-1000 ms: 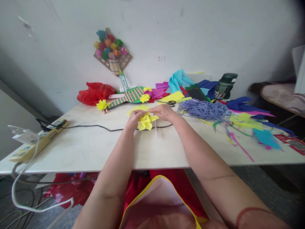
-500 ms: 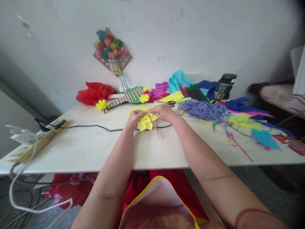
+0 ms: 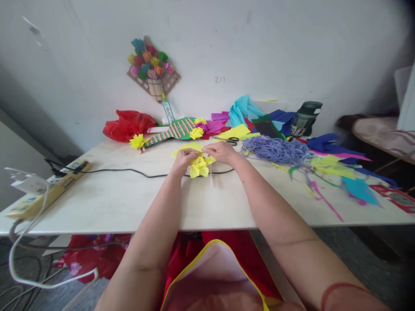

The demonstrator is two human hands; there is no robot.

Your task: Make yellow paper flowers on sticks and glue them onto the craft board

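A yellow paper flower hangs petals-down between my hands above the table. My left hand grips it at its base with thumb and fingers pinched. From the other side, my right hand has its fingertips pinched together close to the flower's base; what is between them is too small to make out. Behind my left hand a sheet of yellow paper lies on the table. Beyond it rests a green lute-shaped craft with pink strips and yellow and purple paper flowers.
On the right lie a heap of purple-blue yarn, scissors, coloured paper scraps and a dark bottle. A black cord runs from the power strip under my hands. A red plastic bag sits back left.
My right fingertips have drawn slightly away from my left ones, leaving a small gap at the flower's base. The flower stays in nearly the same place.
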